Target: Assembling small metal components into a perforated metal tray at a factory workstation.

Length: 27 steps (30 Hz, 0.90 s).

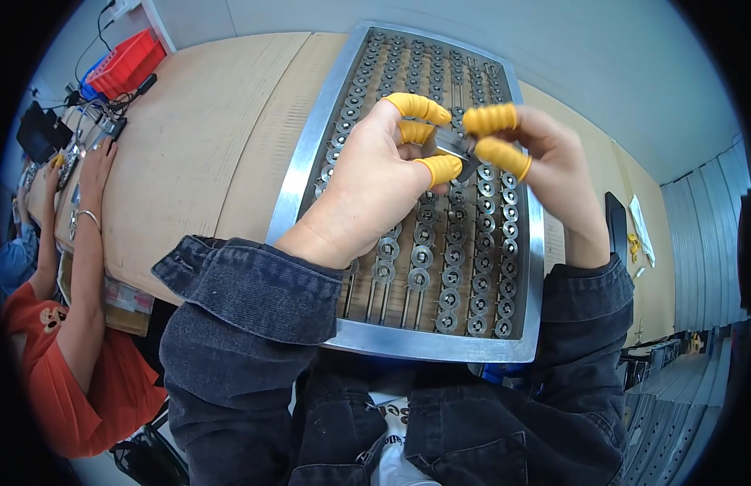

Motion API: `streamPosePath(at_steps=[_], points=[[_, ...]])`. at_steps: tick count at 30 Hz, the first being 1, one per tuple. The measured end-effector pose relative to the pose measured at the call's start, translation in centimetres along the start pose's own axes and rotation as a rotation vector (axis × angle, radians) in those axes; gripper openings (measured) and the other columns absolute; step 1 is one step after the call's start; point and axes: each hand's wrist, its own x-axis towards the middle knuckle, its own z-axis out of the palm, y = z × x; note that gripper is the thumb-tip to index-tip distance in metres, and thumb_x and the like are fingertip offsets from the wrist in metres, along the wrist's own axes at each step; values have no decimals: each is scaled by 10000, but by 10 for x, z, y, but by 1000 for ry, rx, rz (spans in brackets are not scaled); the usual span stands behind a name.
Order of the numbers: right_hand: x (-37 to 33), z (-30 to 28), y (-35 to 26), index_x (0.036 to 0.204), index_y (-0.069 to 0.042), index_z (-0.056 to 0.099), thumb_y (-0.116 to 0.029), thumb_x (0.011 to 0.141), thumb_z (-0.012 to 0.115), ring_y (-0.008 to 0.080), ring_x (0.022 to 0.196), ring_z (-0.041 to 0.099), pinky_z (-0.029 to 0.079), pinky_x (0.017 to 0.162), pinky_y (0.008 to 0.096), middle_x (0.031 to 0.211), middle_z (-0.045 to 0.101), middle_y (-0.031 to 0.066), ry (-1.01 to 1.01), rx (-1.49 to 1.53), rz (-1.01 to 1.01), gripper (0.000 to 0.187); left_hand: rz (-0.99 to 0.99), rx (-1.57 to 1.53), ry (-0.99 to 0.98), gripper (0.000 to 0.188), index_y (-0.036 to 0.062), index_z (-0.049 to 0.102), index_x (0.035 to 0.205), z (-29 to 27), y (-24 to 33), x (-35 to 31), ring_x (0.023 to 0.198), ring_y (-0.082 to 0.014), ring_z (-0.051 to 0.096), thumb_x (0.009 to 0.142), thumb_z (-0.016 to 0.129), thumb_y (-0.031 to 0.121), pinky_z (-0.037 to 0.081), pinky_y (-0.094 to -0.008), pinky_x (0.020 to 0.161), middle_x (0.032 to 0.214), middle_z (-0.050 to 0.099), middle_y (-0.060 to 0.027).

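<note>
Yellow ribbed finger cots cover the working fingertips of both hands. My left hand (375, 166) is closed on a small metal piece (451, 144), partly hidden by the fingers, with a shiny edge and a dark flat part. Just to its right, my right hand (545, 154) is curled in a pinch, its fingertips blurred by motion. Something small and grey shows between those fingertips, too smeared to name. Below both hands lies a metal-framed tray (440, 344) with rows of round metal discs (420, 279) set along thin rods.
The tray rests on a cardboard-covered table (221, 121). Far left are a red basket (128, 65), cables and a co-worker's arm (88, 186). On the right lie a dark flat object (616, 227), a white sheet (642, 231) and yellow finger cots (633, 245).
</note>
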Motion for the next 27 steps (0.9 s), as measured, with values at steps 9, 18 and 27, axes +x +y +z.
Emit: streamPosePath(at_steps=[9, 18, 27], points=[[66, -10, 71, 1069, -7, 678, -37, 846, 656, 119, 796, 623, 499, 735, 219, 950, 695, 49, 84, -238, 206, 226, -82, -118, 160, 403, -50, 458, 1217, -1, 2, 2, 775, -171, 624, 829, 549, -109, 527, -225, 676, 1059, 549, -181], [81, 0, 89, 1044, -23, 687, -106, 848, 627, 188, 726, 603, 491, 693, 289, 888, 689, 73, -62, -574, 253, 221, -102, -144, 198, 387, -47, 468, 1212, -4, 2, 2, 732, -158, 630, 836, 533, -111, 517, -211, 689, 1045, 554, -169], [90, -9, 118, 1016, -33, 689, -131, 842, 596, 253, 743, 605, 494, 716, 332, 914, 683, 101, 136, -618, 122, 220, -92, -164, 190, 379, -48, 475, 1201, -4, 2, 2, 737, -161, 633, 832, 532, -115, 513, -208, 683, 1028, 561, -167]])
